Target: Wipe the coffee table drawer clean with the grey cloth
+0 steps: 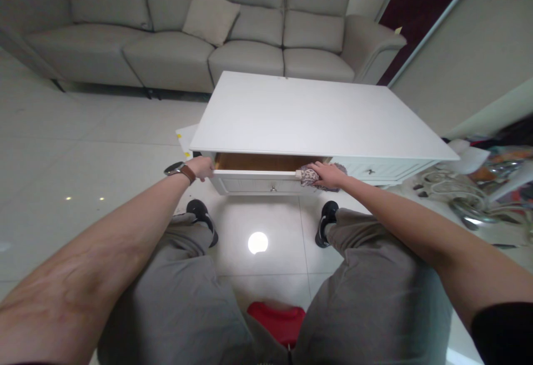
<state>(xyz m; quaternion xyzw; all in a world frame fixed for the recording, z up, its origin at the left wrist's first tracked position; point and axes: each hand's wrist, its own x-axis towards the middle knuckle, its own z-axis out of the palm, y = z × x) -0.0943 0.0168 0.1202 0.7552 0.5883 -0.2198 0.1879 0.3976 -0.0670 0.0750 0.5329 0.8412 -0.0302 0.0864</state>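
A white drawer (250, 183) is pulled partway out of the white coffee table (308, 115), and its brown wooden inside shows. My left hand (200, 168), with a watch on its wrist, is closed at the left end of the drawer front, its fingers curled about the edge. At the right end of that front, my right hand (328, 175) grips a bunched, brown-and-white patterned cloth (309, 175). The cloth lies over the top edge of the drawer, with a pale end pointing left. Part of it is hidden under my fingers.
A second drawer (372, 170) is closed on the right. Behind the table stands a grey sofa (166, 57) with a cushion (211, 15). Cables and a metal base (470, 209) clutter the right-hand floor. A red seat (277, 320) shows between my legs.
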